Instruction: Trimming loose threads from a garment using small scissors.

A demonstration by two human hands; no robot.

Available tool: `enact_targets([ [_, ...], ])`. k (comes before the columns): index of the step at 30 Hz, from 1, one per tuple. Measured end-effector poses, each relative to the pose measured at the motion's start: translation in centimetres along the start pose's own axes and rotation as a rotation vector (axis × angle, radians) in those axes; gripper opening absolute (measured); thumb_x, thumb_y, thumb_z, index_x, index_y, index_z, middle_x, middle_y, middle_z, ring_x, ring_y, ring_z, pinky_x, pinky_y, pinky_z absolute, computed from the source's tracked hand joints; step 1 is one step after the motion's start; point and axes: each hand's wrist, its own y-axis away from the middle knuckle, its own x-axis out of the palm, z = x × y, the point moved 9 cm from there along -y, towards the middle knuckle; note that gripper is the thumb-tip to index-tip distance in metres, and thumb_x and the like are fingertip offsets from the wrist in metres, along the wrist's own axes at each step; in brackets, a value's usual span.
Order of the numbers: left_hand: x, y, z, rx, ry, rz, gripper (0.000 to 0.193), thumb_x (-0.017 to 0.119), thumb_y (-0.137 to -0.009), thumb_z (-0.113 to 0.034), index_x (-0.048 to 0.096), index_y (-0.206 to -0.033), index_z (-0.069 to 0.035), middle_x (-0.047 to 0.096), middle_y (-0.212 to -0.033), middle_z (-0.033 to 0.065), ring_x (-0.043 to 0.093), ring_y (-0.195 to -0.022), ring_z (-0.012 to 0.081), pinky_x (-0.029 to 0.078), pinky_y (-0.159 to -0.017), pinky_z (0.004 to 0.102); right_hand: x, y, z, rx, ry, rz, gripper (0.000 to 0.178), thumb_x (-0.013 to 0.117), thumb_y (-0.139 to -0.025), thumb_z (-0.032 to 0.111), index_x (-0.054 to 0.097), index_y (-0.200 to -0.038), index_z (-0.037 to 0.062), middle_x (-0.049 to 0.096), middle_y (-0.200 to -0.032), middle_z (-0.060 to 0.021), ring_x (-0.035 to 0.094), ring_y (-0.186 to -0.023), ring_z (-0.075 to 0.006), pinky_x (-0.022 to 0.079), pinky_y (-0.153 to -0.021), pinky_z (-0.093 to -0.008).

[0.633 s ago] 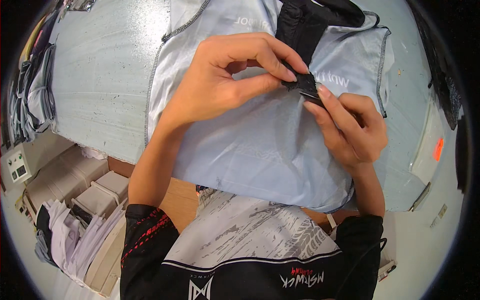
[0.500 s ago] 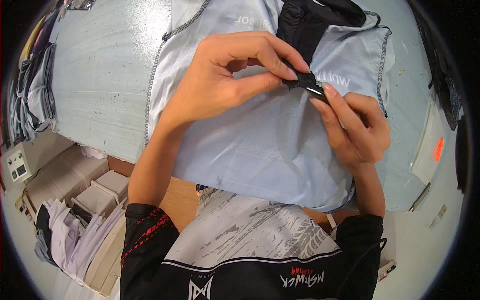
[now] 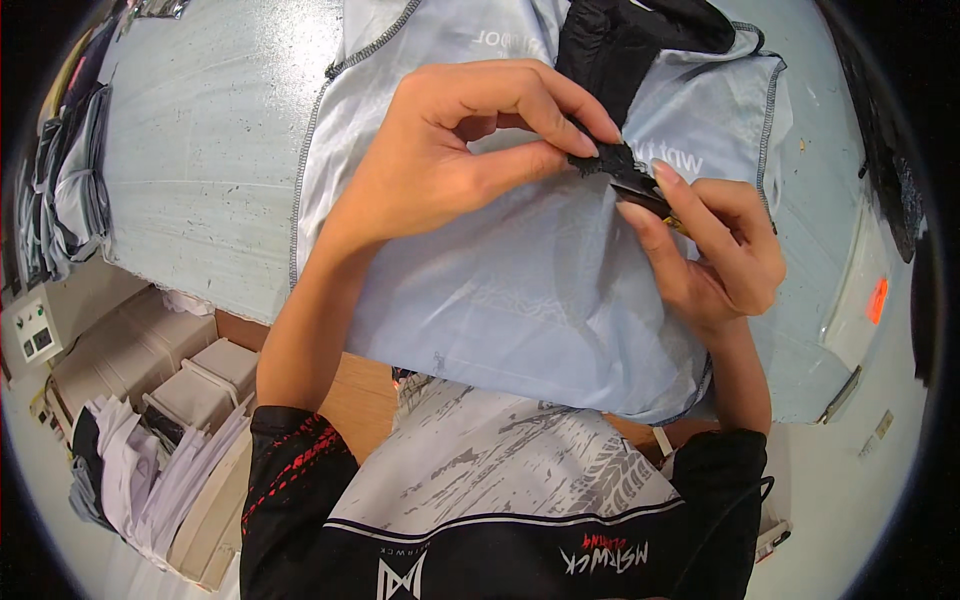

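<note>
A pale blue-grey shirt [image 3: 480,290] lies inside out before me, with dark stitched seam edges and a black placket [image 3: 605,65] running down from its collar. My left hand [image 3: 465,150] pinches the lower end of that placket between thumb and fingers, lifting it slightly. In my right hand [image 3: 715,250], thumb and index finger grip small dark thread snips [image 3: 642,196] with a hint of yellow. Their tip is at the frayed placket end, just right of my left fingertips. Whether the blades touch the cloth I cannot tell.
The shirt rests on a light blue-grey worktable [image 3: 200,160]. Folded garments [image 3: 80,190] are stacked at its left edge. Below left stand lidded bins [image 3: 200,390] and a box of white cloth [image 3: 150,470]. Black material [image 3: 885,130] hangs at the far right.
The snips have turned and shifted slightly down and right, with my right thumb and finger a little farther from the placket end. My left hand keeps its pinch almost unmoved.
</note>
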Motion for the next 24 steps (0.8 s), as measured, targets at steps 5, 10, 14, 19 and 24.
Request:
enact_targets([
  [5,0.0,0.0,0.0,-0.016,-0.017,0.012,0.024,0.057,-0.073,0.018,0.065,-0.09,0.004,0.064,-0.106,0.0201,0.064,-0.096,0.0232,0.052,-0.083,0.0303,0.0,-0.2,-0.2,-0.01,-0.006,-0.008,0.036,0.081,-0.068,0.0,0.07,-0.101,-0.003,0.06,-0.077,-0.0066,0.052,-0.06,-0.0112,0.041,-0.051,-0.0203],
  [10,0.0,-0.2,-0.4,0.008,-0.071,0.0,0.017,0.058,-0.074,0.016,0.063,-0.084,0.003,0.063,-0.107,0.0223,0.064,-0.095,0.0222,0.05,-0.084,0.031,-1.7,0.4,-5.8,0.38,-0.17,-0.212,0.026,0.076,-0.076,0.006,0.072,-0.102,0.0026,0.055,-0.072,0.0015,0.039,-0.055,-0.0033,0.026,-0.047,-0.0189],
  [14,0.2,-0.2,-0.2,0.019,-0.097,0.016,0.016,0.058,-0.074,0.017,0.061,-0.082,0.003,0.062,-0.109,0.024,0.064,-0.095,0.0226,0.05,-0.085,0.0318,0.0,1.9,-8.6,0.696,-0.616,-0.19,0.023,0.07,-0.084,0.007,0.069,-0.106,0.0007,0.046,-0.072,0.0065,0.034,-0.058,-0.0016,0.023,-0.052,-0.0179],
  [19,-0.7,0.0,0.0,-0.02,-0.001,-0.1,0.017,0.061,-0.072,0.015,0.064,-0.077,-0.001,0.065,-0.108,0.0134,0.06,-0.086,0.0116,0.05,-0.075,0.0243,2.0,1.3,-7.7,0.713,-0.913,0.017,0.026,0.07,-0.083,0.006,0.068,-0.108,0.0001,0.036,-0.069,0.0079,0.03,-0.058,-0.0015,0.024,-0.054,-0.0181],
  [24,0.0,-0.3,0.1,-0.044,0.009,-0.066,0.017,0.061,-0.073,0.016,0.062,-0.077,0.0,0.063,-0.109,0.0155,0.06,-0.085,0.0123,0.051,-0.074,0.0242,3.3,1.3,-6.5,0.618,-0.806,0.127,0.021,0.073,-0.076,-0.001,0.069,-0.097,-0.0006,0.044,-0.07,0.0067,0.038,-0.063,-0.001,0.03,-0.057,-0.0177],
])
